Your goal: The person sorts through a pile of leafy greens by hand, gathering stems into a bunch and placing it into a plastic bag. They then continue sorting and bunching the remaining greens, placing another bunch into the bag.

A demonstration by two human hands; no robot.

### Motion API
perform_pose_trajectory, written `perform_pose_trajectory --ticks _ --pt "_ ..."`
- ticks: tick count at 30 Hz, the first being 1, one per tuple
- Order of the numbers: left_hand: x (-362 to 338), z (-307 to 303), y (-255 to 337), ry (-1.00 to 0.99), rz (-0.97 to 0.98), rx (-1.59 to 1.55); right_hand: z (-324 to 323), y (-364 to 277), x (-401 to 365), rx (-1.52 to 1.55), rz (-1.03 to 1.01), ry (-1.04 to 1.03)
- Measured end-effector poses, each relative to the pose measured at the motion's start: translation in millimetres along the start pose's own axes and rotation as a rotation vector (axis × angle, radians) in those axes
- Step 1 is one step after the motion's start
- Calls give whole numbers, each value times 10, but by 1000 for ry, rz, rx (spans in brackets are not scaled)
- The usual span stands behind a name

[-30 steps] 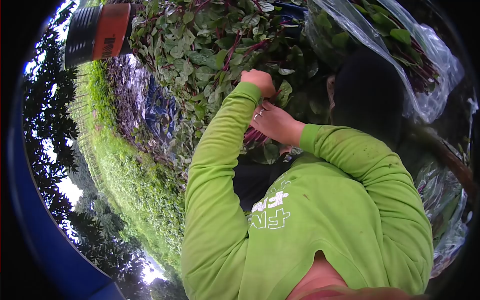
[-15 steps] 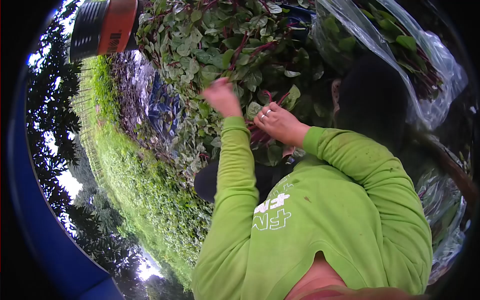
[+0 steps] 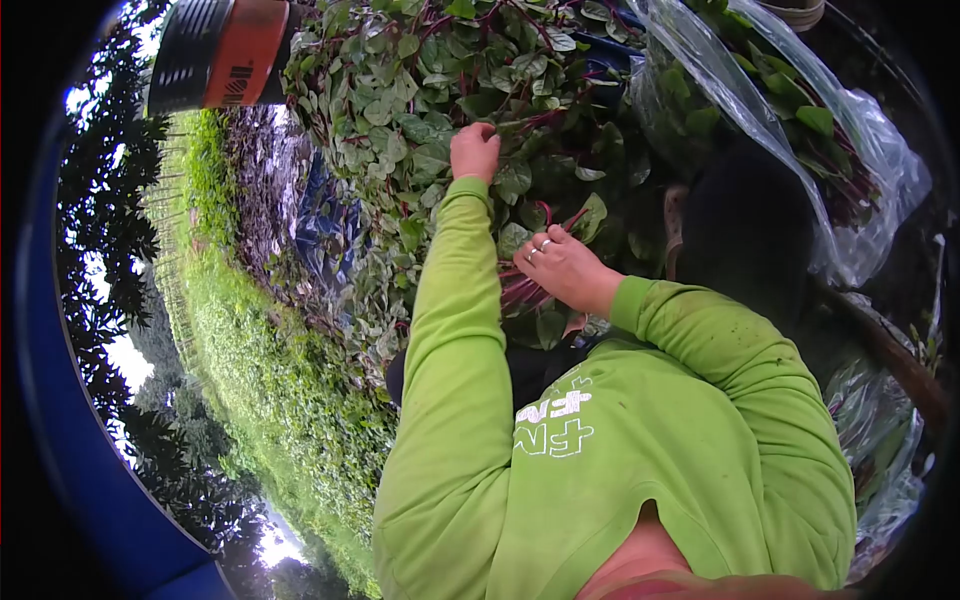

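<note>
Hands apart. My right hand (image 3: 570, 269) grips red stems (image 3: 524, 291), near; best held snug, uncrushed. My left hand (image 3: 474, 153) reaches leaf pile (image 3: 385, 105), farther left; from here, can't tell its hold.

Heap (image 3: 385, 95) before the person (image 3: 660, 450); drum (image 3: 245, 55) and tarp (image 3: 325, 215) left of it; far bag (image 3: 895, 130) right of it, greens (image 3: 815, 118) inside; near bag (image 3: 895, 440) at the person's right

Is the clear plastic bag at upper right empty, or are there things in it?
Not empty: leafy stems show in the plastic bag. How full, I cannot tell.
</note>
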State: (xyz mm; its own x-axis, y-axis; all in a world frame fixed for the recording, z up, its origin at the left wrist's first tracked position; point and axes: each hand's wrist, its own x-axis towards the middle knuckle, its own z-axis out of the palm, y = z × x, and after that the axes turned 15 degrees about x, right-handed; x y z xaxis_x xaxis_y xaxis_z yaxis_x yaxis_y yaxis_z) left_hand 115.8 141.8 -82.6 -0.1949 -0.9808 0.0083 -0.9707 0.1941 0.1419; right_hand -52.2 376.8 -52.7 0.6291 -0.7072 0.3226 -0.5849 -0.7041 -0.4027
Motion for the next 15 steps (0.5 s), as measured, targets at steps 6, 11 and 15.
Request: perform_pose_trajectory --ticks 6,11,15 --pt "-140 10 -263 45 82 87 -4 -19 33 58 7 -19" --pt "-123 32 -172 -34 -21 125 -5 -37 2 36 -16 31" --pt "-106 -59 -89 -6 -29 211 -69 -31 6 66 2 -17"
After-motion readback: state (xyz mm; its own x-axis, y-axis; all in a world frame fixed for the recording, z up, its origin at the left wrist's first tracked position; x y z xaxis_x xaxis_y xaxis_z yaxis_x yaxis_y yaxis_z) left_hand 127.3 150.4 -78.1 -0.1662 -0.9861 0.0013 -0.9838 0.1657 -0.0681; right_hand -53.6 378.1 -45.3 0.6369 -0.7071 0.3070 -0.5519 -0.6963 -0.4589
